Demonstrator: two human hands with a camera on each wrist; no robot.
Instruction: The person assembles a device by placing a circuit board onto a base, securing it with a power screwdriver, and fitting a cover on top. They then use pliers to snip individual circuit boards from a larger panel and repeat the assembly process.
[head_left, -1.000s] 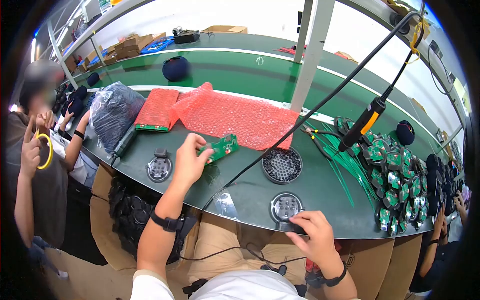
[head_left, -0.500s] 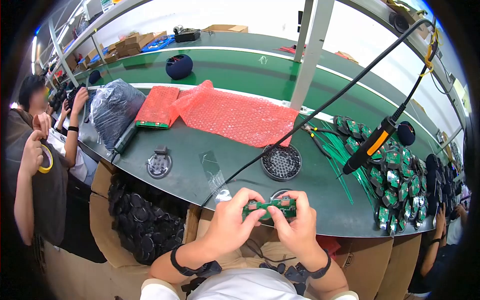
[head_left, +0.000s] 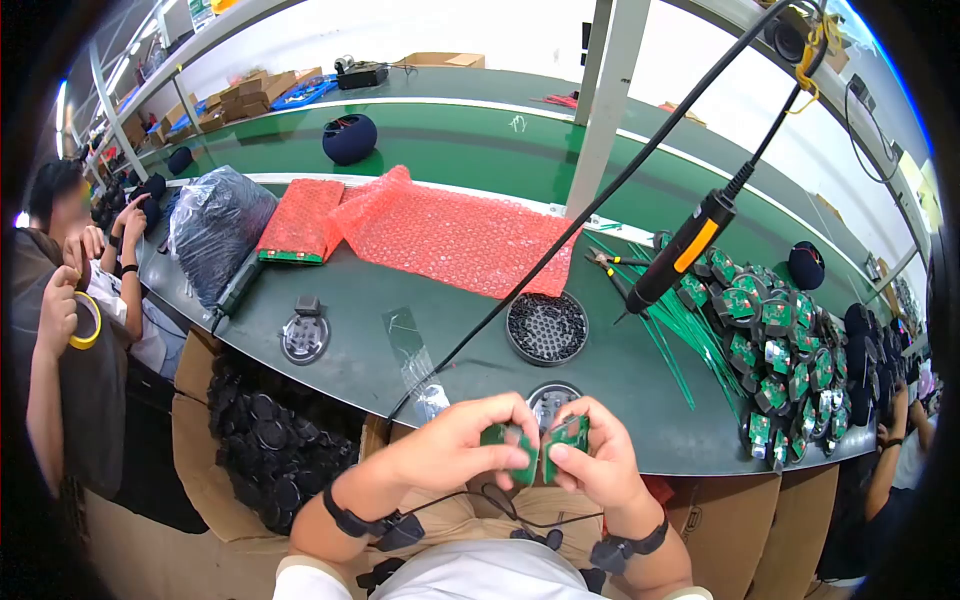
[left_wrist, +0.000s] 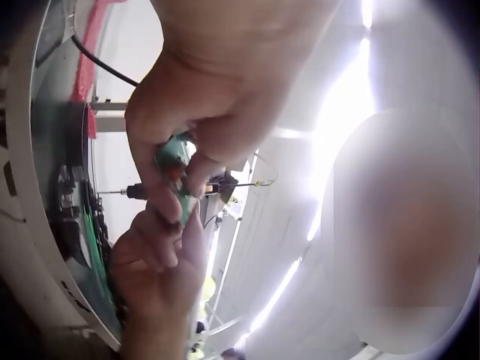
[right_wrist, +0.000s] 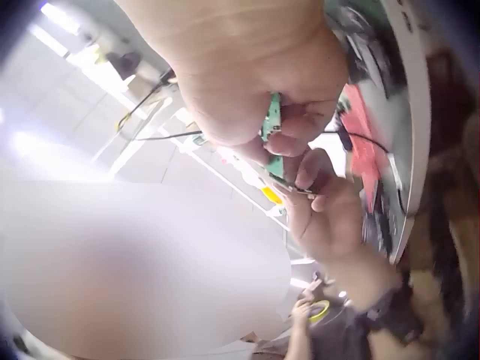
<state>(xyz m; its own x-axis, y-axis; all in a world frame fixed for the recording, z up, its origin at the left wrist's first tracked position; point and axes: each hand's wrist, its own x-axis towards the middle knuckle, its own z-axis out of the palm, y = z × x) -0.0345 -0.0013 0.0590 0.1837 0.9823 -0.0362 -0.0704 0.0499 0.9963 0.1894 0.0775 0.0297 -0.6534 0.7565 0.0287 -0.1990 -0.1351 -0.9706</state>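
Note:
In the head view the left hand (head_left: 465, 440) pinches a green circuit board (head_left: 522, 462) between thumb and fingers. Close beside it, the right hand (head_left: 600, 455) pinches another green board piece (head_left: 568, 434), angled against the first with a narrow gap between them. Just beyond the hands a round part (head_left: 553, 399) lies at the table's edge, partly hidden by the fingers. The left wrist view shows green board (left_wrist: 174, 153) under the left hand (left_wrist: 210, 97); in the right wrist view, green board (right_wrist: 274, 112) sticks out of the right hand (right_wrist: 247, 82).
Red bubble wrap (head_left: 460, 235) lies behind, with a round tray of small black parts (head_left: 547, 328) before it. Right of these are green strips (head_left: 690, 345), pliers (head_left: 622, 262), a hanging screwdriver (head_left: 685, 250) and piled board assemblies (head_left: 775, 335). A box of black parts (head_left: 275, 440) stands lower left.
Both hands have come together near the table's front edge. The board, first in the left hand alone, then held flat between both, now shows as two angled pieces, one in each hand.

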